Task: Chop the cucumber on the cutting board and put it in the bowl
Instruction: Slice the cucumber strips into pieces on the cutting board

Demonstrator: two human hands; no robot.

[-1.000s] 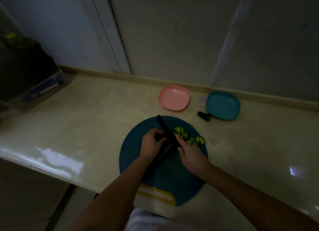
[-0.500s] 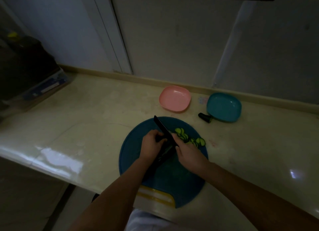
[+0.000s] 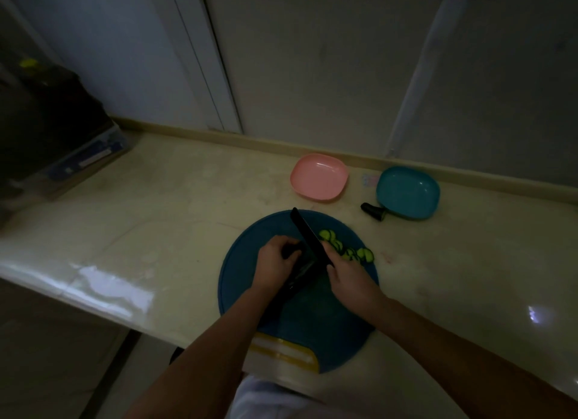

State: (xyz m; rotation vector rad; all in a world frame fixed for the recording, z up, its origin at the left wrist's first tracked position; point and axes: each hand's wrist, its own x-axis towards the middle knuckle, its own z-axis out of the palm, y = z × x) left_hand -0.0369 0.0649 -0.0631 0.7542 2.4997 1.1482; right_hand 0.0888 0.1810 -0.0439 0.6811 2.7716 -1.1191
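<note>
Worked over a pale, glossy counter (image 3: 156, 231), faintly veined like stone. Had a round, flat, dark-blue cutting board (image 3: 312, 318) at the counter's near edge, matte on top, with a yellow-and-white striped grip (image 3: 281, 353) on its nearest rim.

Held down a long, dark-skinned cucumber (image 3: 301, 276) with the left hand (image 3: 273, 262) at the middle of the board, fingers curled and pressed together over its cut end, knuckles turned toward the blade. Had it lying slantwise, the uncut length running back under the left forearm toward the board's near rim.

Gripped a knife (image 3: 308, 237) in the right hand (image 3: 347, 277), fingers wrapped tight round the handle, the handle itself hidden in the fist. Set the straight, narrow, matte-black blade just beside the left knuckles, tip pointing to the board's far rim. Could not tell whether the cutting edge touched the cucumber.

Had a loose, overlapping row of thin round slices (image 3: 347, 251), pale green inside dark rinds, on the far right part of the board, just beyond the right hand.

Saw two shallow, rounded-square bowls of smooth plastic near the counter's far edge: a pink bowl (image 3: 319, 177) just beyond the board, and a teal bowl (image 3: 406, 193) to its right, apart from it. Saw a short, dark, tapered cucumber end (image 3: 372, 211) on the counter just beside the teal bowl's near left corner.

Made out only a dark, boxy bulk (image 3: 47, 130) at the counter's far left corner, too dim to tell more.
</note>
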